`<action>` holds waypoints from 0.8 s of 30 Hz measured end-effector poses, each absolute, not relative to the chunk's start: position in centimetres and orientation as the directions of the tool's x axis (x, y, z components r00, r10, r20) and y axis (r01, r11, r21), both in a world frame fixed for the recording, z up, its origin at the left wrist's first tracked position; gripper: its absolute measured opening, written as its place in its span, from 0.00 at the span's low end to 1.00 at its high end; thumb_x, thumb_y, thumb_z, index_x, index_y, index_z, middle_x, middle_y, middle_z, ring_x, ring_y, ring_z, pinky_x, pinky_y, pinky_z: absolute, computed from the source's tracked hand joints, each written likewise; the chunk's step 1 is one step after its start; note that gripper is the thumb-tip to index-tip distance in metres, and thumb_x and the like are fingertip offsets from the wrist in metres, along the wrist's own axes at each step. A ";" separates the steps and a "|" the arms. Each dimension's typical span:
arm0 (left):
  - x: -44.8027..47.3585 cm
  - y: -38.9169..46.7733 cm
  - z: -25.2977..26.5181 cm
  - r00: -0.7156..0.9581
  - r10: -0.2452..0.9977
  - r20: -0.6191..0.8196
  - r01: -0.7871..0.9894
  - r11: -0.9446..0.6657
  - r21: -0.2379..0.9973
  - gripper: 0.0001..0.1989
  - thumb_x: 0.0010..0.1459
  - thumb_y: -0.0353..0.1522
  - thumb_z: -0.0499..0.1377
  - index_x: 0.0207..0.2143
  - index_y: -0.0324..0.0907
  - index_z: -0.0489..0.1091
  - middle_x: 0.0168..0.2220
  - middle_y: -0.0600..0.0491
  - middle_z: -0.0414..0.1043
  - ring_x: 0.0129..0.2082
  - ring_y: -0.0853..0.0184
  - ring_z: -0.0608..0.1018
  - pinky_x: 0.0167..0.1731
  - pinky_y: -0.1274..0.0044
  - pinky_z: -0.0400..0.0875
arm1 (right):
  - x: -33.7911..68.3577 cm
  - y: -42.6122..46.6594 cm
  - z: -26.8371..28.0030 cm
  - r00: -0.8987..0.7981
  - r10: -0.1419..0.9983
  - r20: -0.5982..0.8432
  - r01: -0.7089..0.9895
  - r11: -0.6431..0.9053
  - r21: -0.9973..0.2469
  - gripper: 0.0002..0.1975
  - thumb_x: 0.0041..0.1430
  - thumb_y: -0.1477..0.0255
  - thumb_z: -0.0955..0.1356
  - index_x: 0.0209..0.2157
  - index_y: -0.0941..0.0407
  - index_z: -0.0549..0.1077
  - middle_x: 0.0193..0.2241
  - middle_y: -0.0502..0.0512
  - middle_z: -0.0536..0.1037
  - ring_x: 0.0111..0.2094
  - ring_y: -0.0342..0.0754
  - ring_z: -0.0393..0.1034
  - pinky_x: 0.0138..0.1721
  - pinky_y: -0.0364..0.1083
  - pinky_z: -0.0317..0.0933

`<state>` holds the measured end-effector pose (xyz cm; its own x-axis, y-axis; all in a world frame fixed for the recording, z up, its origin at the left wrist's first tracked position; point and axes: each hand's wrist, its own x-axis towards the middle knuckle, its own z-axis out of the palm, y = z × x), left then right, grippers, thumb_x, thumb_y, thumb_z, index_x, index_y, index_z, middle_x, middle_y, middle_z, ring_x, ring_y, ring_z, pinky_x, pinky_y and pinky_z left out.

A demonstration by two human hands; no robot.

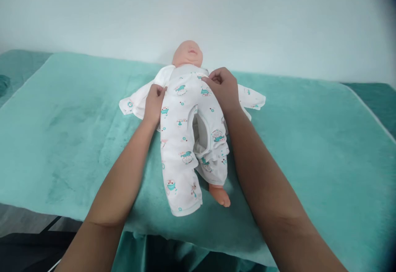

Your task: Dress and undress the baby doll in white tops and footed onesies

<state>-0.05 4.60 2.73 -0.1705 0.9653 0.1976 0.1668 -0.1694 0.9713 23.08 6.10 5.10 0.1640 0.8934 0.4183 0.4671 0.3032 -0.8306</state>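
A baby doll [188,53] lies on its back, its head toward the wall. White printed baby pants [182,127] cover it from the chest down, with an open slit at the crotch. One doll foot [220,195] sticks out of the right pant leg; the other foot is hidden. Beneath the doll a white baby jacket [140,99] is spread, sleeves out to both sides. My left hand [154,103] is closed on the left edge of the pants near the waist. With thumb and fingers, my right hand [224,86] pinches the waistband at the upper right.
A green plush cloth [86,140] covers the table and hangs over its front edge. Behind it rises a pale wall [247,20]. Something dark [34,247] stands at the lower left beside the table.
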 end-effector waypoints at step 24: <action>-1.6 -1.0 4.2 0.340 0.914 -0.223 -0.226 0.310 0.923 0.17 0.49 0.30 0.73 0.43 0.44 0.79 0.40 0.47 0.84 0.45 0.55 0.86 0.49 0.62 0.83 | 25.4 -3.3 4.0 -0.031 0.997 -0.076 -0.069 -0.078 -0.995 0.19 0.43 0.61 0.80 0.37 0.53 0.81 0.33 0.53 0.84 0.33 0.53 0.78 0.38 0.55 0.74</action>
<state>-1.61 -1.01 4.15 0.3398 0.9136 -0.2235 -0.2264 0.3101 0.9233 25.45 -3.32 4.00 -0.0310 0.9966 -0.0762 -0.0687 -0.0782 -0.9946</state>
